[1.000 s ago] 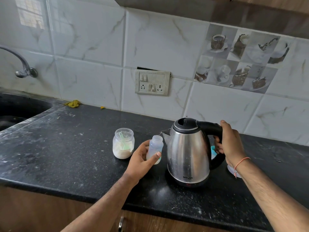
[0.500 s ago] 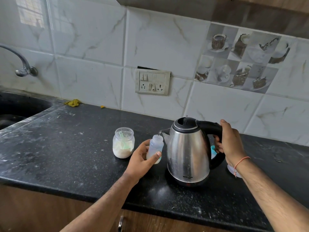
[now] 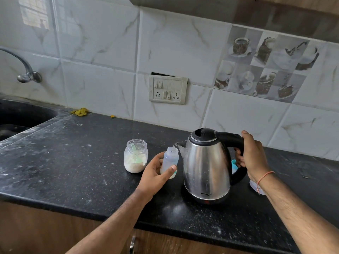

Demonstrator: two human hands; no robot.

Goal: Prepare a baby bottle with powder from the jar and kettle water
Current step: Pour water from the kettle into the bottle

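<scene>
A small clear baby bottle [image 3: 171, 158] stands open on the black counter [image 3: 73, 162], and my left hand [image 3: 156, 175] grips its lower half. My right hand [image 3: 251, 154] is closed around the black handle of a steel kettle [image 3: 207, 169], which leans slightly left so its spout sits right over the bottle's mouth. Whether water is flowing is too faint to tell. Left of the bottle stands an open glass jar [image 3: 135, 158] of white powder with a green scoop inside.
A blue bottle cap part [image 3: 234, 165] peeks out behind the kettle, and a pale lid [image 3: 255, 187] lies under my right wrist. A dark sink [image 3: 22, 116] with a tap [image 3: 27, 74] is at far left. A socket panel [image 3: 167, 91] sits on the tiled wall.
The kettle has tipped a little further toward the bottle, bringing the spout over its mouth. Both hands keep their grips.
</scene>
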